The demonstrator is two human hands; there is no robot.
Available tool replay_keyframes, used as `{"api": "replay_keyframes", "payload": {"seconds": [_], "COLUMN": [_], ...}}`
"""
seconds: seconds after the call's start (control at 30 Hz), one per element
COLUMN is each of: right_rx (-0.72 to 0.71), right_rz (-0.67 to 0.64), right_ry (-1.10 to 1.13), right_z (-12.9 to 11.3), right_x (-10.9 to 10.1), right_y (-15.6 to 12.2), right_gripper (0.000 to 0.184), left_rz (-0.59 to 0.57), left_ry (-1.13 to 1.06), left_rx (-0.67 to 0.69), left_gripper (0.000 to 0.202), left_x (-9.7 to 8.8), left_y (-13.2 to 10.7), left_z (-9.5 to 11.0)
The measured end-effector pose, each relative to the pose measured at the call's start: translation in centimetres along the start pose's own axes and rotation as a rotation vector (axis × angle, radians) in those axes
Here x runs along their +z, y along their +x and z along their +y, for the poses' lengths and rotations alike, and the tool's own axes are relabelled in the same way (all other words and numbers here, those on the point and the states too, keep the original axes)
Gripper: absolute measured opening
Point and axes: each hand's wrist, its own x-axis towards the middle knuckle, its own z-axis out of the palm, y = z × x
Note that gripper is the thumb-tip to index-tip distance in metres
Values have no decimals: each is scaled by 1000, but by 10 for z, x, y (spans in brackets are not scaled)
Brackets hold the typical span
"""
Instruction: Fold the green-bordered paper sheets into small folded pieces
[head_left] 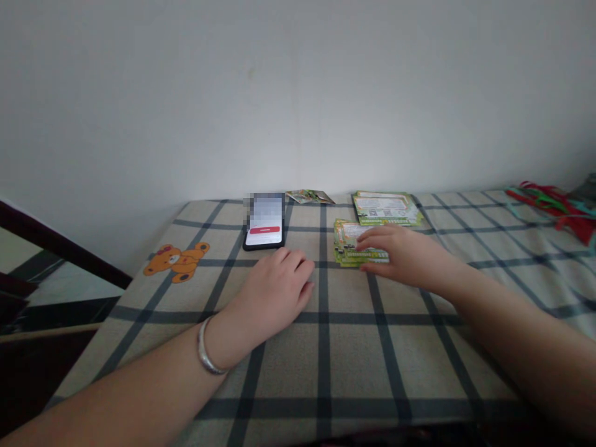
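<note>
My left hand [280,287] rests on the checked tablecloth with its fingers loosely curled and nothing showing in them; a silver bangle [205,349] circles that wrist. Just beyond it lies a smartphone [264,239] with a lit screen and a red button. Over a pile of green and white printed cards [347,231], my right hand [395,253] has its fingers and thumb apart, covering the pile's right part. Whether the fingertips press on the cards I cannot tell. A second pile of similar cards [386,205] lies behind, nearer the wall.
A few more cards [310,196] lie by the pale wall [298,93]. An orange bear figure [177,262] is on the tablecloth [288,366] at left. Red and green strips of material [565,208] lie far right. A dark rail [60,242] stands beyond the left edge.
</note>
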Motion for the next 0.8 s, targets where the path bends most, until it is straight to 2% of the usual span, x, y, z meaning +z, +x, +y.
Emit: {"api": "replay_keyframes", "payload": {"seconds": [0.13,0.33,0.43,0.6,0.8], "right_rx": [-11,26,50,58,69], "right_rz": [20,45,58,104,91], "right_ry": [-115,-129,-122,-112,-68], "right_z": [-8,-9,-10,-9,-13], "right_x": [7,17,21,31,30], "right_y": [-5,-2,-2,-2,-3], "right_gripper": [37,26,27,51,43], "left_rz": [5,31,28,39,23], "left_ry": [3,20,12,0,-4], "left_rx": [13,30,27,28,25], "left_gripper": [16,17,17,17,18], "left_x": [0,0,1,2,2], "left_y": [0,-1,-1,-1,0], "left_z": [1,0,-1,-1,-1]}}
